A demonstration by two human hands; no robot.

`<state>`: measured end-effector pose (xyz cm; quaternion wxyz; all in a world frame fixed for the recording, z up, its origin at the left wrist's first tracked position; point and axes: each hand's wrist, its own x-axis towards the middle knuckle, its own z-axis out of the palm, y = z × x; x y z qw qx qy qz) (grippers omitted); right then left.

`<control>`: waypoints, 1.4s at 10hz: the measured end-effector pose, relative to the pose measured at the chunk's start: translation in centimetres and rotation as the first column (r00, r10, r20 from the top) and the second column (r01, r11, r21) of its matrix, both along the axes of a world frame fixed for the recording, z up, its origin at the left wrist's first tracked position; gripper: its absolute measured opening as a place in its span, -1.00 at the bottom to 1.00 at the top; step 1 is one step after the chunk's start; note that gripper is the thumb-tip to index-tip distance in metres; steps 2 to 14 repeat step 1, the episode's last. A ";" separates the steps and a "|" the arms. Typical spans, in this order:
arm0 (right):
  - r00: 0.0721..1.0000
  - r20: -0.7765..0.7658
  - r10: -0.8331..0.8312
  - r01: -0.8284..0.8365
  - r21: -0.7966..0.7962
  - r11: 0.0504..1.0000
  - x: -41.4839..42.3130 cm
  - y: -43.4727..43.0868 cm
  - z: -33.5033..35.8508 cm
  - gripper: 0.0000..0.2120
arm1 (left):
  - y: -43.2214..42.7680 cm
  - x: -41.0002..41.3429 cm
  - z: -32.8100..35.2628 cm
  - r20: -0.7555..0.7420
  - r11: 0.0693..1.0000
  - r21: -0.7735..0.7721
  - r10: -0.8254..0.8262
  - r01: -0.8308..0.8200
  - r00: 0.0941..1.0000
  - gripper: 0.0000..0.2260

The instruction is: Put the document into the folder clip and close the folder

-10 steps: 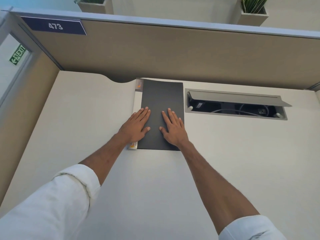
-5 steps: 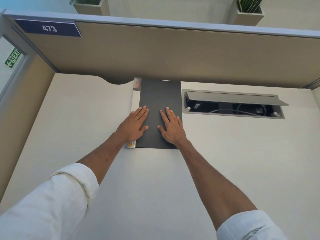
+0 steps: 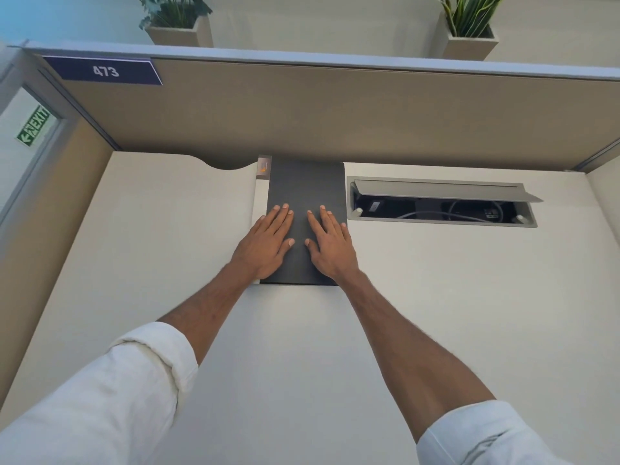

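Nothing on the desk has shifted over the last second; both hands lie flat on the dark cover just as before. Fingers of the left hand (image 3: 265, 243) are straight and close together, tips pointing to 12 o'clock, thumb spread toward 3 o'clock. The right hand (image 3: 330, 246) mirrors it, its fingers (image 3: 323, 216) straight and slightly fanned, thumb reaching toward 9 o'clock, the two thumbs near each other but apart. Neither hand curls round anything; the palms press on the near half of the closed grey folder (image 3: 305, 186). A white strip (image 3: 261, 196) with a small orange mark at its far end shows along the folder's 9 o'clock edge, and I cannot tell whether it is the document or part of the folder. The folder lies on the pale desk (image 3: 167, 229), its far edge touching the beige partition (image 3: 335, 112) at 12 o'clock. Just beside the folder at 3 o'clock a cable hatch (image 3: 439, 204) stands with its lid tilted up, cables inside. Rolled white sleeves (image 3: 134, 380) cover the arms toward 6 o'clock. At 10 o'clock the partition bears a blue plate (image 3: 105, 71) reading 473, with a green exit sign (image 3: 33, 125) further toward 9 o'clock. Two planters (image 3: 181, 30) stand beyond the partition top.
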<state>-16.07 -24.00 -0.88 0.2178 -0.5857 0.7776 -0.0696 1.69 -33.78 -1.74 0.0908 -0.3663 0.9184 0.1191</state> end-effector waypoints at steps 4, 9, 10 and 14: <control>0.998 -0.049 -0.049 0.046 -0.060 0.997 -0.3 1.8 1.1 -0.38 | 1.7 -0.6 1.0 -0.028 0.995 -0.096 0.032 -0.035 0.999 -0.38; 0.998 -0.049 -0.049 0.046 -0.060 0.997 -0.3 1.8 1.1 -0.38 | 1.7 -0.6 1.0 -0.028 0.995 -0.096 0.032 -0.035 0.999 -0.38; 0.998 -0.049 -0.049 0.046 -0.060 0.997 -0.3 1.8 1.1 -0.38 | 1.7 -0.6 1.0 -0.028 0.995 -0.096 0.032 -0.035 0.999 -0.38; 0.998 -0.049 -0.049 0.046 -0.060 0.997 -0.3 1.8 1.1 -0.38 | 1.7 -0.6 1.0 -0.028 0.995 -0.096 0.032 -0.035 0.999 -0.38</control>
